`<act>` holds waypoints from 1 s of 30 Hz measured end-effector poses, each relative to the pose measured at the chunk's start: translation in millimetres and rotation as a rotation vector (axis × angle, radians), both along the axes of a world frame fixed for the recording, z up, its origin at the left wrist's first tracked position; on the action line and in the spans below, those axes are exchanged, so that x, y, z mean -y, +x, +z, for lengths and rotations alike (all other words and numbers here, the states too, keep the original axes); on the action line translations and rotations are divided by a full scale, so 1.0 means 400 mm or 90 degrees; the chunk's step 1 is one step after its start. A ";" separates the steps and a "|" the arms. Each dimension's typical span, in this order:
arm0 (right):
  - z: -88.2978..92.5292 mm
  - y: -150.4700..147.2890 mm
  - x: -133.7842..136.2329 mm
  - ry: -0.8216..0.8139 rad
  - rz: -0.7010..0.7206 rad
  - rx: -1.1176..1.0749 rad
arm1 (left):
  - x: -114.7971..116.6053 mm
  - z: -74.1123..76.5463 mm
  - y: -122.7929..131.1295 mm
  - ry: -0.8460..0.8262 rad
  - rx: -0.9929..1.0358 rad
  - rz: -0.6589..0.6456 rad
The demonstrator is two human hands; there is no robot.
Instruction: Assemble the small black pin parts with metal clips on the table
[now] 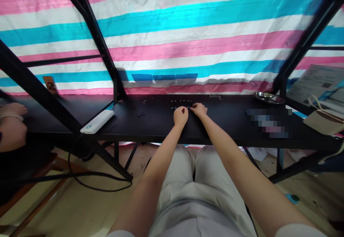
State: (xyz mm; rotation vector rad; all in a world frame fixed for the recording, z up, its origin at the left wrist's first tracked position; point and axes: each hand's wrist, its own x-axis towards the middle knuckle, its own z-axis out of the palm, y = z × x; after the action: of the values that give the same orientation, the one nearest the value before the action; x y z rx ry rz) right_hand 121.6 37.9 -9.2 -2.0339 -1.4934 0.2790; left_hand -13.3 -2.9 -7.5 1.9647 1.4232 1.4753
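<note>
Several small dark pieces with light tops (175,102) stand in short rows on the black tabletop (150,122) in front of me. My left hand (181,115) is just in front of the rows, its fingers curled into a pinch; what is between them, if anything, is too small to make out. From the right, my right hand (199,110) reaches to the end of the rows, thumb and fingertips closed together low over the tabletop beside the pieces. Whatever its fingertips hold is hidden.
A white power bank (98,121) lies left, near a black cable (100,189). On the right are a shiny metal dish (268,98), a blurred patch and a beige pouch (324,121). Black frame posts (94,25) rise before a striped sheet (188,18). Another person's hand (13,111) is far left.
</note>
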 end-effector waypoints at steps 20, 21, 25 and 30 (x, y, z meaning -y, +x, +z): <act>-0.020 0.062 0.040 0.061 0.092 0.002 | 0.004 0.005 0.001 -0.023 -0.014 -0.005; -0.023 0.067 0.048 0.069 0.100 0.004 | 0.002 0.003 0.001 -0.021 -0.015 -0.007; -0.040 0.088 0.081 0.100 0.145 0.027 | -0.004 -0.008 0.005 -0.014 0.000 -0.054; -0.043 0.100 0.131 0.139 0.193 0.088 | -0.007 -0.014 0.011 -0.006 0.012 -0.140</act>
State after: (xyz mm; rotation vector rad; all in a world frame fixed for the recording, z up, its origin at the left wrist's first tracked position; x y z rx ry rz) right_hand 161.5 -14.6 -26.3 -1.6832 -1.8331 0.0893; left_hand -8.9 -0.2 -13.0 2.0219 1.1621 1.3821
